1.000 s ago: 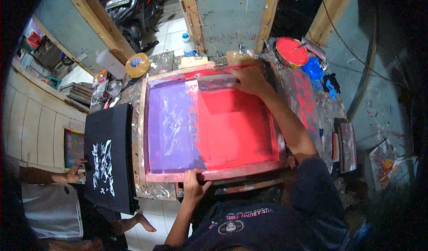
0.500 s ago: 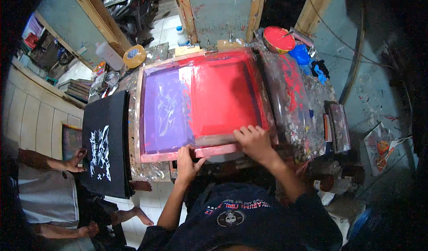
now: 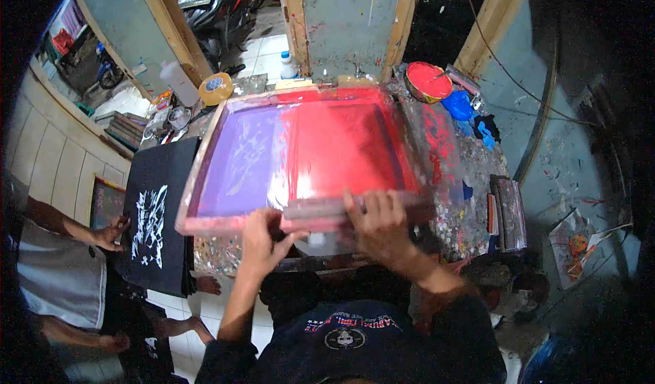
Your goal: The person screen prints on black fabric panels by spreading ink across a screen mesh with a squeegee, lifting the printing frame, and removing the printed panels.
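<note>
A screen printing frame lies before me, its near edge raised off the worktable. Its mesh is purple on the left and coated with glossy red ink on the right. My left hand is closed on the near rail, thumb pointing right. My right hand is wrapped over a squeegee with a long grey-brown bar, which lies along the near rail; motion blurs both a little. What lies under the frame is mostly hidden.
Black fabric pieces with a white print hang at the left, a co-worker's hand beside them. A bowl of red ink, a blue crumpled thing and a tape roll stand at the back. The worktable is ink-spattered.
The frame's near edge has risen and come closer, with both my hands moving along with it. The squeegee has moved with the right hand toward the near rail.
</note>
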A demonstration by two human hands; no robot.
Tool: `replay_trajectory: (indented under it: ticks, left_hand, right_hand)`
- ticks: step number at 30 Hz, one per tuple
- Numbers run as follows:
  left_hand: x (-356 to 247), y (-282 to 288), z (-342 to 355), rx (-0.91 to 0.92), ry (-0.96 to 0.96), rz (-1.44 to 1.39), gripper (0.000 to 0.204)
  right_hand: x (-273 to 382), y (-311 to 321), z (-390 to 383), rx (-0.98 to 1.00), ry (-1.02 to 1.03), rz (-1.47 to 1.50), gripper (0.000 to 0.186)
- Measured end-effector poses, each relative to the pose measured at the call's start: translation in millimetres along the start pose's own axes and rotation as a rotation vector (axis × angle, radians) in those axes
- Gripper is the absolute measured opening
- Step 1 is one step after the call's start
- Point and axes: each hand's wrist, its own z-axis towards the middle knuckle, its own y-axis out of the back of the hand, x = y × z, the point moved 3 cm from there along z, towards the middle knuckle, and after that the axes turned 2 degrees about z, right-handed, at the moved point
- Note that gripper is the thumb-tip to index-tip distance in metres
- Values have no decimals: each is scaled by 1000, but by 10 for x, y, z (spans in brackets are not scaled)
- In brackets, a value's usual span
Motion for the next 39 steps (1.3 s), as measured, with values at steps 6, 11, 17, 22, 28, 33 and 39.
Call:
replay_trajectory:
  ticks: [6,11,17,22,28,33,39]
  left_hand:
    - [-784,208,590,-310,-385,221,47]
    - [-487,-2171,818,-103,-171,241,62]
    - [-803,-2811,985,420,-104,-280,76]
    - [-298,-1822,916,500,-248,-118,66]
    - [306,-1395,590,482,-498,-25,41]
    - [157,-1386,553,621,-717,331,25]
    - [275,-672,648,585,-741,638,18]
  right_hand:
    - [-546,674,1177,-236,155,-58,87]
    - [-803,1253,2058,-174,172,-74,94]
    - [-913,1401,2439,-32,73,-96,104]
    - [-1198,1533,2617,-26,114,31,105]
    - [-1276,1554,2810,-14,119,-60,121]
    - [-1306,1529,2859,-12,97,-96,124]
    - [-1351,1544,2942,-47,148,-13,119]
